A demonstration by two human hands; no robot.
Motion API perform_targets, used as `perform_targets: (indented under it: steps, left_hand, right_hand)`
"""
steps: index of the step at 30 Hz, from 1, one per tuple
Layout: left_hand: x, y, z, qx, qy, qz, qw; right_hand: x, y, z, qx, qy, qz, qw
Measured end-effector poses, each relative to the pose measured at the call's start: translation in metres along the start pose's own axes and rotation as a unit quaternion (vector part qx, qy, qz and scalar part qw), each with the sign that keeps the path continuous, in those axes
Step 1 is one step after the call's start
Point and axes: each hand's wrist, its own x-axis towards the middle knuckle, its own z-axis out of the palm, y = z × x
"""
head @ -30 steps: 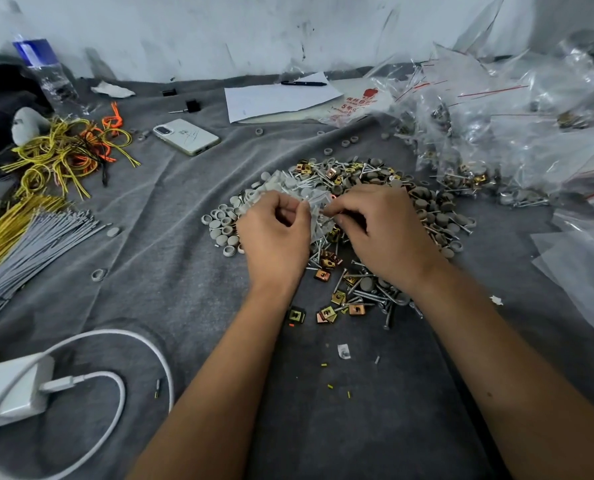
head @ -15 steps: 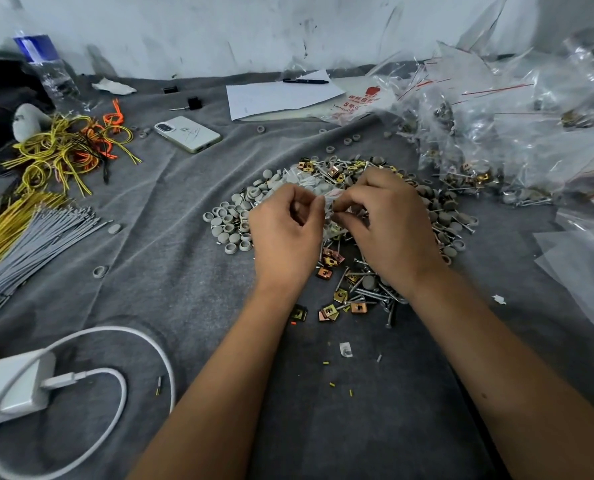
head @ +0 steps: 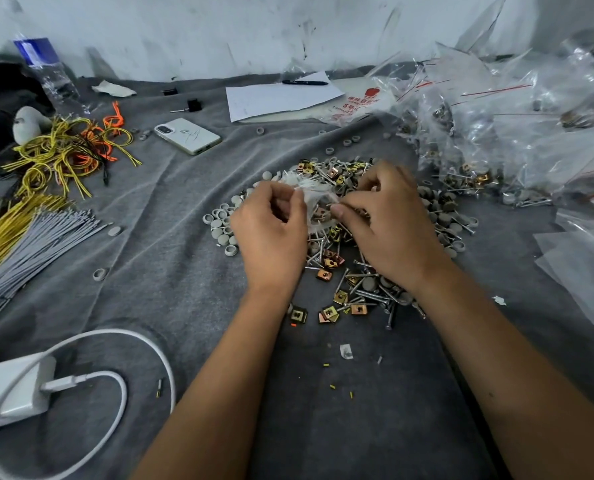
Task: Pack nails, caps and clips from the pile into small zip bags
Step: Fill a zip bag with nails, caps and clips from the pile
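A small clear plastic zip bag (head: pixel 318 206) was pinched between the left hand (head: pixel 271 237) and the right hand (head: pixel 389 230), fingers of both curled on its edges, just above the mixed pile of steel nails, grey round caps and brass-coloured square clips (head: pixel 344 271). The pile was spread on the grey cloth-covered bench (head: pixel 170 237). Filled clear bags (head: pixel 496 133) were heaped at the far right. A white phone (head: pixel 187 136) and yellow and orange wires (head: pixel 63 150) were seen to the left.
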Motion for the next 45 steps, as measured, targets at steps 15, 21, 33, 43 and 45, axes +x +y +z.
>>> perform_targets:
  steps: [15,21,33,43,45]
  left_hand:
    - [-0.003,-0.003,0.002,0.031,-0.083,-0.052,0.995]
    - [-0.003,-0.003,0.001,0.026,-0.118,-0.075,0.99]
    - [-0.001,0.003,0.0,-0.003,-0.114,-0.089,0.989]
    - [-0.004,0.004,0.003,-0.028,-0.093,-0.037,0.995]
    - [-0.004,0.006,0.004,-0.035,-0.091,-0.03,0.995]
  right_hand:
    - [0.004,0.029,-0.026,0.071,-0.284,0.031,0.956]
    - [0.004,0.028,-0.022,0.089,-0.307,0.029,0.947]
    - [0.003,0.01,-0.008,0.366,-0.009,0.058,0.929]
    - [0.0,0.008,-0.003,0.225,0.047,0.012,0.973]
    - [0.0,0.006,-0.004,0.21,0.085,0.009,0.974]
